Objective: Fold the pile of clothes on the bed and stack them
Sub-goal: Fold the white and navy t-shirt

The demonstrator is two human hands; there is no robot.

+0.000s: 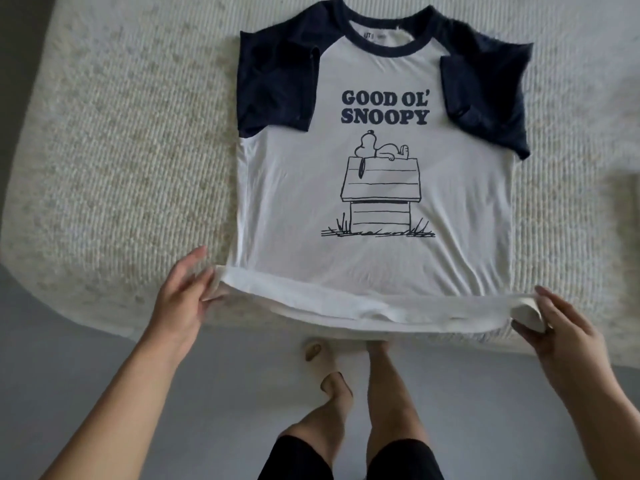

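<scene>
A white T-shirt [374, 258] with navy sleeves and collar lies front up on the bed [121, 168], printed "GOOD OL' SNOOPY" over a doghouse drawing. Both navy sleeves are folded inward over the chest. The hem hangs over the bed's near edge. My left hand [183, 296] is at the hem's left corner, fingers mostly straight, fingertips touching the cloth. My right hand [561, 327] pinches the hem's right corner between thumb and fingers.
The bed has a cream, ribbed textured cover and fills the upper view. Grey floor [86, 368] lies below its near edge, where my legs and feet in pale slippers [325, 358] stand close to the bed. No other clothes are in view.
</scene>
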